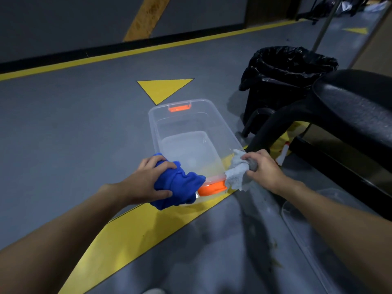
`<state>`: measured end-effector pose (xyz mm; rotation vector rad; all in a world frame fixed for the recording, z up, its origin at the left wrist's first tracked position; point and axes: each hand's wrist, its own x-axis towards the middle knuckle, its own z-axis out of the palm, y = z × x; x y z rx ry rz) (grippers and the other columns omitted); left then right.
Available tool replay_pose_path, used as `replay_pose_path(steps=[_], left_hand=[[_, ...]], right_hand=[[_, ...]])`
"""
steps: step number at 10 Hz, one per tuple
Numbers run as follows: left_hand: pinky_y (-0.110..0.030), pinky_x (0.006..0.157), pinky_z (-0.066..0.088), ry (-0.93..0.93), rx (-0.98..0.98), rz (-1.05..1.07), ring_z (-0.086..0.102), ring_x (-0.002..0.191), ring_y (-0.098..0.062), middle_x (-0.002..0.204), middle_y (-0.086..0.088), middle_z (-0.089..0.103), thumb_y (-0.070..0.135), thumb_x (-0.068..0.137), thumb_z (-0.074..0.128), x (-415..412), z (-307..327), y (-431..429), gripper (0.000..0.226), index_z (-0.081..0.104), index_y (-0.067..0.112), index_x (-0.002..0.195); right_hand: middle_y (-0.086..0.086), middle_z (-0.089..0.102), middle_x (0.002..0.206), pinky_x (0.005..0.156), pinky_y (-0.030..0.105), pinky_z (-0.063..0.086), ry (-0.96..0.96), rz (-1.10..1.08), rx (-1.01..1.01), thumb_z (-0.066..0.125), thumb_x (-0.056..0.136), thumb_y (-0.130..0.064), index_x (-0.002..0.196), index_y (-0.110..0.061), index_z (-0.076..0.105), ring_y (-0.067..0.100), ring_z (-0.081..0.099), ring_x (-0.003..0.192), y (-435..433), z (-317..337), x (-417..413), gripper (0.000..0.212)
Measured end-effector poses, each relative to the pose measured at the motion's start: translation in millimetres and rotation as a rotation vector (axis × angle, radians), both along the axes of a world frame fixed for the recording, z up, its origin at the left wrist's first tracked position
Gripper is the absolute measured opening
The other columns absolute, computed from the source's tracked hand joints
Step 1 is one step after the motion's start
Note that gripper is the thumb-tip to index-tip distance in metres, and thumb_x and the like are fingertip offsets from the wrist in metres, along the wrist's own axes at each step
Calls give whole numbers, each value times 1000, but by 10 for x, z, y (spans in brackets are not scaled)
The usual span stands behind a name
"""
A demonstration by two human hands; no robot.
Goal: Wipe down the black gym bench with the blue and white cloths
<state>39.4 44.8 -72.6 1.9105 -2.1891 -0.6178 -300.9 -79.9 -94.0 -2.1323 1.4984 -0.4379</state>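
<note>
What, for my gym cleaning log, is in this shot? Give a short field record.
left hand: grips the bunched blue cloth over the near end of the bin
right hand: grips the white cloth around the lower end of the bench leg
bench: black, padded, at right
bin: clear plastic, orange latches, on the floor
trash can: black liner, beyond the bench leg
floor: grey, yellow markings

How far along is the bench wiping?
Done: nothing I can confirm; the pad shows no clear sign of wiping. In hand: the right hand grips the white cloth around the foot of the bench leg, while the left hand holds the blue cloth bunched over the bin. Left: probably the pad and the remaining frame.
</note>
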Motion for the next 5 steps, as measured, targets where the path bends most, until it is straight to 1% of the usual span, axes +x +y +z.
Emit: replay_pose_path(steps=[1, 2, 3, 4, 5], left_hand=[[-46, 111, 30, -47, 26, 7, 15, 138, -21, 149, 7, 17, 74, 60, 51, -13, 26, -6, 85, 33, 48, 139], [-54, 110, 30, -81, 59, 31, 13, 140, -23, 153, 4, 13, 78, 58, 48, -51, 85, -6, 88, 30, 49, 140], [-55, 111, 27, -126, 90, 59, 9, 143, -23, 156, 3, 7, 78, 59, 48, -107, 172, -9, 88, 28, 49, 140], [-54, 112, 24, -121, 65, 91, 9, 144, -21, 157, 3, 9, 72, 67, 52, -186, 313, 13, 83, 28, 46, 142], [-54, 111, 27, -54, -58, 95, 17, 142, -20, 153, 1, 24, 73, 68, 50, -318, 561, 3, 81, 33, 41, 141]], right_hand=[[3, 40, 116, 85, 16, 35, -11, -11, 4, 69, 83, -5, 123, -17, 64, 14, 47, 100, 6, 5, 11, 42], [2, 39, 116, 90, 21, 39, 11, -8, 4, 72, 83, -10, 123, -19, 64, 18, 47, 105, 46, 58, 8, 42], [1, 38, 118, 99, 32, 43, 26, -17, 2, 75, 81, -16, 124, -20, 64, 24, 50, 109, 96, 150, -16, 45], [2, 40, 120, 104, 35, 42, 24, -24, 9, 75, 80, -19, 125, -19, 63, 23, 51, 111, 215, 368, -39, 46], [3, 43, 119, 102, 35, 43, -9, -33, -18, 72, 80, -17, 122, -17, 64, 22, 53, 109, 321, 627, -47, 42]])
